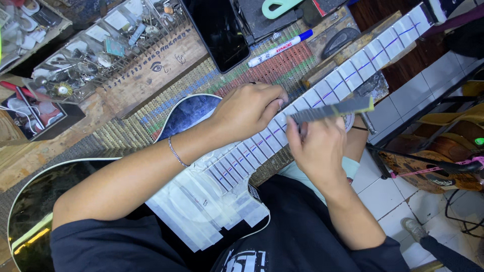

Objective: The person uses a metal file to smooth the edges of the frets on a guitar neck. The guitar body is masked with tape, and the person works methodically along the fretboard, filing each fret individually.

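Guitar (189, 113) lies flat across my table (151, 70), its neck (353, 68) taped between frets; my left hand (247, 111) presses on the fretboard, my right hand (317, 146) grips a grey file (333, 109) over it.

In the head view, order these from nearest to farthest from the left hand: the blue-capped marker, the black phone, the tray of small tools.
From the left hand:
1. Blue-capped marker, just above, slightly right.
2. Black phone, above, top centre.
3. Tray of small tools, far upper left.
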